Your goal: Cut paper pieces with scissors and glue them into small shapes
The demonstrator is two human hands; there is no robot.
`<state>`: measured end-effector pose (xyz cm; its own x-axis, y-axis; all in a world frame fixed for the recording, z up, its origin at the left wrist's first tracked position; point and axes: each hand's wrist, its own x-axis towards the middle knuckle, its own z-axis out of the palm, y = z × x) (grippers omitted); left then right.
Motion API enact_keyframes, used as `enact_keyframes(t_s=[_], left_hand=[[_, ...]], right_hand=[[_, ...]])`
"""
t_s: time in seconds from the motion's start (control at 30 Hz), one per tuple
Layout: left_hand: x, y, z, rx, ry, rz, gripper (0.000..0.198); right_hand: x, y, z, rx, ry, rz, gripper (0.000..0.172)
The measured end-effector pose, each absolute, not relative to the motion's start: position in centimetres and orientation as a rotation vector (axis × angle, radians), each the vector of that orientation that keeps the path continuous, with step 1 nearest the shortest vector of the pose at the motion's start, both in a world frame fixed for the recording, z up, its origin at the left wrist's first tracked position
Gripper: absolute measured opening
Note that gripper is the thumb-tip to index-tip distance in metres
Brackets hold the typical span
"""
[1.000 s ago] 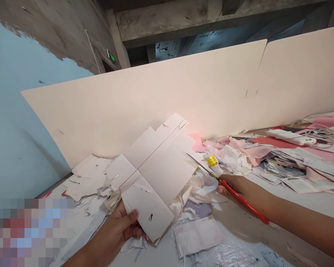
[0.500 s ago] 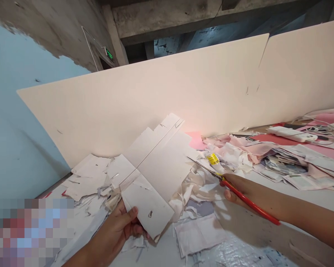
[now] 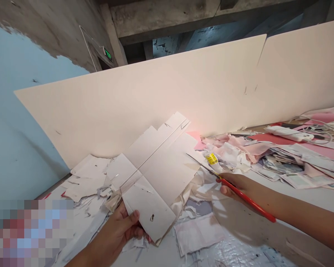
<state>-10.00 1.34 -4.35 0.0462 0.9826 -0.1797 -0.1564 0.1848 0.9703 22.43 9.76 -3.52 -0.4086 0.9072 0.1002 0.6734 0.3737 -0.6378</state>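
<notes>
My left hand [image 3: 115, 233] at 7 o'clock pinches a folded white card [image 3: 158, 174] between thumb and fingers, holding it above the worktop [image 3: 267, 230]. My right hand [image 3: 236, 189] at 4 o'clock closes around a red-handled cutter [image 3: 247, 200]. Paper scraps [image 3: 86, 181] litter the surface; a cream board [image 3: 156, 100] stands behind, under a concrete beam [image 3: 183, 18], with a green sign [image 3: 108, 54] at 11 o'clock.

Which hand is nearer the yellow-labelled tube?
Right: the right hand, gripping red scissors, sits just beside the tube; the left hand, holding white card, is much farther off.
</notes>
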Motion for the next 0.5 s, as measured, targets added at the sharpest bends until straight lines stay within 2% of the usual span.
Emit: enact_keyframes(t_s=[0.27,0.5], left_hand=[[-10.7,1.3,-5.2,0.991,1.14,1.105,0.029],[-10.4,1.3,-4.5,1.005,1.135,1.096,0.029]], right_hand=[[22.6,9.2,-2.5,-1.397,-2.241,0.751,0.032],[23.1,9.0,-2.2,-1.483,-2.289,0.6,0.031]])
